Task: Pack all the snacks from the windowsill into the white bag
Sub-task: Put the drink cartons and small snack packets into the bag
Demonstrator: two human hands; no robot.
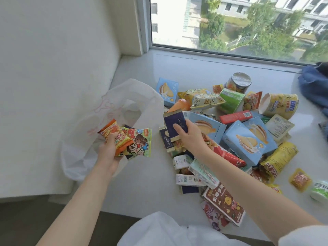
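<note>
The white bag (124,96) lies open on the white windowsill (142,183) at the left. My left hand (108,153) hovers over its mouth, gripping an orange snack packet (115,137) together with a green cartoon packet (141,142). To the right, my right hand (190,137) is closed on a dark blue packet (174,124) at the left edge of a pile of snacks. The pile holds light blue boxes (246,141), a yellow bag (278,160), a yellow tub (280,104) and a foil-lidded cup (238,84).
The window glass (230,23) runs along the back of the sill. Blue cloth (314,87) lies at the far right. A white wall (53,68) closes the left side. White fabric (159,231) sits at the bottom edge. A small green-white cup (319,191) stands at the right.
</note>
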